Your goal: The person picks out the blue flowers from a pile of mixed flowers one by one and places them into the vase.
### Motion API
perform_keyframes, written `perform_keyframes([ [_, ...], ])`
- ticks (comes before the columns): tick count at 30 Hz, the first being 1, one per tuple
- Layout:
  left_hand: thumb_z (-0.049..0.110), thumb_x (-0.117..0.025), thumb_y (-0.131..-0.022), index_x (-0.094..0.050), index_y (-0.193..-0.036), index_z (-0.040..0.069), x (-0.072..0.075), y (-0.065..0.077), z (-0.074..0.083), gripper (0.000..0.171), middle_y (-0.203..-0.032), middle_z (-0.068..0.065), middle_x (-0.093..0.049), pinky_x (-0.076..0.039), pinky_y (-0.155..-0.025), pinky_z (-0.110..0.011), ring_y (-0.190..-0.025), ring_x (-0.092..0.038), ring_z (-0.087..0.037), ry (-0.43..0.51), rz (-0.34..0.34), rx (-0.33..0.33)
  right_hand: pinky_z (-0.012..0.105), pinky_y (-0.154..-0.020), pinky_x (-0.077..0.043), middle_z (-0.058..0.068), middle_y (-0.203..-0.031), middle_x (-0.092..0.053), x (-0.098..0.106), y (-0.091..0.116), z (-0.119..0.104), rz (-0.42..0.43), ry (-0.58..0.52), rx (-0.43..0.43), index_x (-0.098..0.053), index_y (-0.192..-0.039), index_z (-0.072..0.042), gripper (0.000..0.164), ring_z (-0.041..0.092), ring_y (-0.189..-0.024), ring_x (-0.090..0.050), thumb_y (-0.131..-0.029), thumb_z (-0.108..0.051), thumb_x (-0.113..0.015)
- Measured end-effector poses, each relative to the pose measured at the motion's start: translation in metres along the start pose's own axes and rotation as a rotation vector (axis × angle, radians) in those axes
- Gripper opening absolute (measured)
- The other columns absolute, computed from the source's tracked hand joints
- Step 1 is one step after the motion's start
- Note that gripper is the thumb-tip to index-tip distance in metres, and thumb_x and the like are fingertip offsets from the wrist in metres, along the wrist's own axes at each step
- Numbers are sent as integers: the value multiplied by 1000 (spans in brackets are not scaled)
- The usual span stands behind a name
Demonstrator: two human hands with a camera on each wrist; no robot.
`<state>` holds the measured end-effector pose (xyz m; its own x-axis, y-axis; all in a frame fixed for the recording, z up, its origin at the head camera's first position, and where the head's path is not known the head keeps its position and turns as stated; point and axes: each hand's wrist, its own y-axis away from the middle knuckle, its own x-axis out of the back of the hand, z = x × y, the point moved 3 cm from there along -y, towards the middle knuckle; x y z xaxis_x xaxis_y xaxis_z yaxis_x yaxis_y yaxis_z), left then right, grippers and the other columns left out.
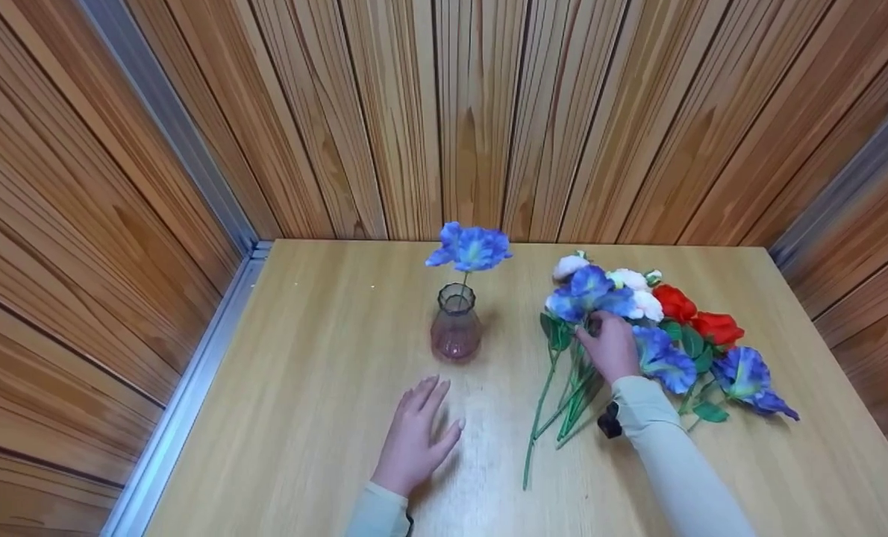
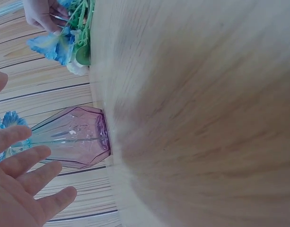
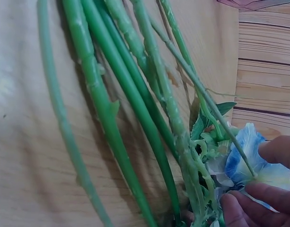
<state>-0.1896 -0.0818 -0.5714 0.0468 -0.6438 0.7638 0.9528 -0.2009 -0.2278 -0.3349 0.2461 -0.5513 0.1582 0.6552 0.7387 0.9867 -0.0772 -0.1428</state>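
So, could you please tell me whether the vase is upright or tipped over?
Upright: in the head view, the vase stands base-down on the table, mouth up, a blue flower rising from it.

Room left, crowding right

Bare surface (image 1: 324, 335) stretches left of the upright vase (image 1: 456, 339); a narrower gap parts vase from flower pile (image 1: 665, 361) at right. A blue flower (image 1: 475, 247) blocks the space above the vase. The left hand (image 1: 416, 434) occupies the near approach; a wooden wall (image 1: 481, 119) closes the far side.

A blue flower (image 1: 477, 250) stands in the purplish vase (image 1: 455, 337), a second bloom (image 1: 587, 289) among other flowers (image 1: 674, 302) at right.
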Motion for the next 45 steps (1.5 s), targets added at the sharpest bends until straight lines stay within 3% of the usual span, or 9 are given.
perform_keyframes([
  [8,40,-63,-90,-45,-143,13,-3,1,0,62,-146,-10,-42,-23,-111,-51,-135,-36,-28,-51,12,-33,47,-74,-51,21,-97,-66,-7,-1,-2,30,-36,-30,-64,-109,7,29,33,-88,-63,-88,-13,-68],
  [16,38,-64,-89,-48,-140,10,-3,1,1,60,-143,-14,-45,-23,-108,-58,-134,-37,-32,-112,63,-109,44,-67,-52,19,-86,-68,-8,-3,-2,86,-26,-67,-67,-104,6,22,31,-76,-64,-90,-10,-63],
  [26,40,-63,-90,-47,-141,11,-6,2,0,61,-145,-16,-42,-19,-109,-59,-135,-34,-35,-127,49,-112,42,-67,-52,18,-86,-68,-7,-2,2,72,-117,-102,-65,-110,6,24,28,-72,-65,-90,-9,-61],
  [36,40,-63,-90,-45,-142,9,-7,5,-2,63,-146,-16,-40,-18,-110,-58,-135,-34,-35,-116,36,-91,30,-57,-54,17,-87,-67,-4,0,5,36,-235,-219,-60,-114,5,27,31,-70,-68,-92,-10,-59],
  [45,41,-63,-90,-46,-141,9,-8,6,-2,63,-145,-16,-42,-20,-109,-59,-135,-34,-35,-103,40,-84,30,-56,-55,18,-85,-68,0,5,3,55,-242,-173,-59,-115,6,28,32,-70,-68,-92,-10,-59],
])
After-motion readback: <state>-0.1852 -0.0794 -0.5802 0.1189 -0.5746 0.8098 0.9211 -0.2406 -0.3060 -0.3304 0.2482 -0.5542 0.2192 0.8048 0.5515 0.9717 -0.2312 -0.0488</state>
